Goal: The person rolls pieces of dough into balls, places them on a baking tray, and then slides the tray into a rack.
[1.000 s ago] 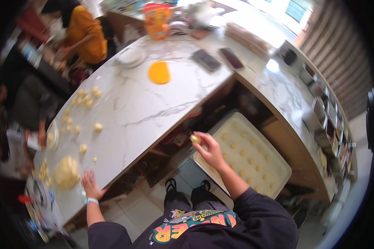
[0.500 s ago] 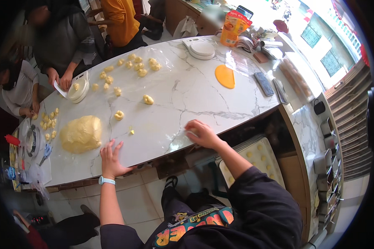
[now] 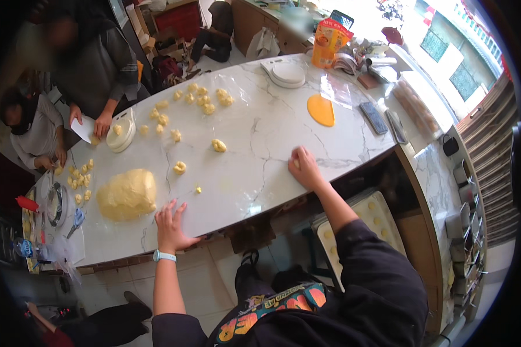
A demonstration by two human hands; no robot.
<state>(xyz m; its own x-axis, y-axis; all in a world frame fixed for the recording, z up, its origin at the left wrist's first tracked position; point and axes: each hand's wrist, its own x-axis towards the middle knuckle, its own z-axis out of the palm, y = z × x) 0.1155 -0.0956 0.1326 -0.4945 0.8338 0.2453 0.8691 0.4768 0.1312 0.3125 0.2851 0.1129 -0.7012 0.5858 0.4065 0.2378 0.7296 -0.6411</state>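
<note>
At left sits the big dough slab point(image 3: 126, 195), its right side just beside the left hand point(image 3: 173, 227), whose fingers spread at the near edge of the tabletop point(image 3: 237, 188), holding nothing. Small dough lumps point(image 3: 179, 168) lie farther off. To the right, the right hand point(image 3: 304, 166) curls down (its contents hidden, I cannot tell); rolling seems in hand, calling for a light, cupped palm.
</note>
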